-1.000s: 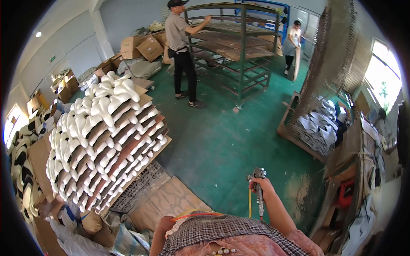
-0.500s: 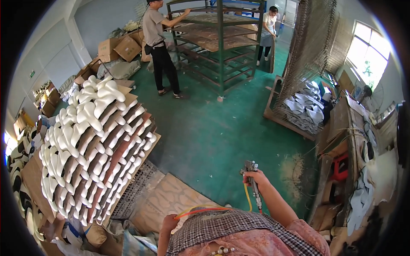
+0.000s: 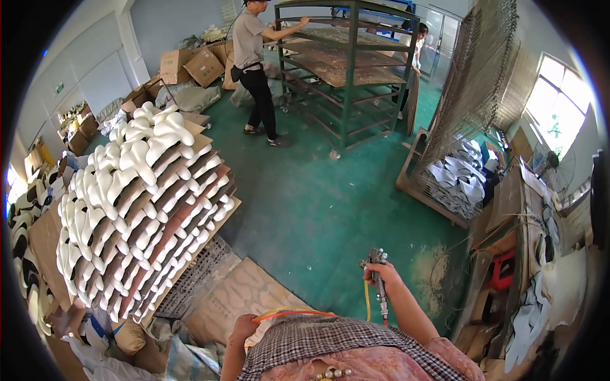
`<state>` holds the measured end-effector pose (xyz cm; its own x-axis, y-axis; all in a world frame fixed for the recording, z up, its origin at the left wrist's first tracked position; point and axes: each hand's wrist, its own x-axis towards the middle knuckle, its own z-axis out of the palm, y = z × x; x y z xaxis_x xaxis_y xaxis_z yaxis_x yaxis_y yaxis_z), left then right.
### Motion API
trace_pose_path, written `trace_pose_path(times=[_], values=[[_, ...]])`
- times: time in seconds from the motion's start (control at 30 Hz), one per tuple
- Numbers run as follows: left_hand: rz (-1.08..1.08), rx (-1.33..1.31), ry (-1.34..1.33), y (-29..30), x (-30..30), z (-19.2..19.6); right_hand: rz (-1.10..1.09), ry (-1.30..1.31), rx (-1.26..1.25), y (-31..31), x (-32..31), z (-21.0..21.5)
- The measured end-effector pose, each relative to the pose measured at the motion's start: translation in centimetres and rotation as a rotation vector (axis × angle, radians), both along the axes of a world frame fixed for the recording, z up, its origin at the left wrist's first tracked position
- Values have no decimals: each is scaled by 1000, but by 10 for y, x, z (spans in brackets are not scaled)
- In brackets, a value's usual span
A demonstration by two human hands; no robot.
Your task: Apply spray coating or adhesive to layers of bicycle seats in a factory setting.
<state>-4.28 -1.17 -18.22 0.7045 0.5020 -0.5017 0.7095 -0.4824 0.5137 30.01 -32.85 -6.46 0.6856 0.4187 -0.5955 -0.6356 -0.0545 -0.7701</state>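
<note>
Over green workshop floor (image 3: 305,219), right hand (image 3: 389,275) grips spray gun (image 3: 377,258); left hand (image 3: 243,329) clutches hoses (image 3: 295,311).

Between the left hand (image 3: 243,327) and the right hand (image 3: 386,277), both bare, we see a dark-and-white checked apron (image 3: 305,335). Nearer the body than either hand, we make out a pink patterned top (image 3: 372,359), its short sleeve (image 3: 452,357) up-arm from the right hand, and pearly necklace beads (image 3: 337,373)
</note>
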Motion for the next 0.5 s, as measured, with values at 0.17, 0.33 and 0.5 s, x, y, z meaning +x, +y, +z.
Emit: trace_pose_path(times=[0.17, 0.33, 0.5], values=[[76, -60, 6, 1, -2, -12, 25, 10, 32, 2, 11, -2], [54, -74, 45, -5, 11, -6, 2, 21, 8, -2, 17, -2], [66, -71, 54, -8, 19, 1, 3, 36, 7, -3, 20, -7]])
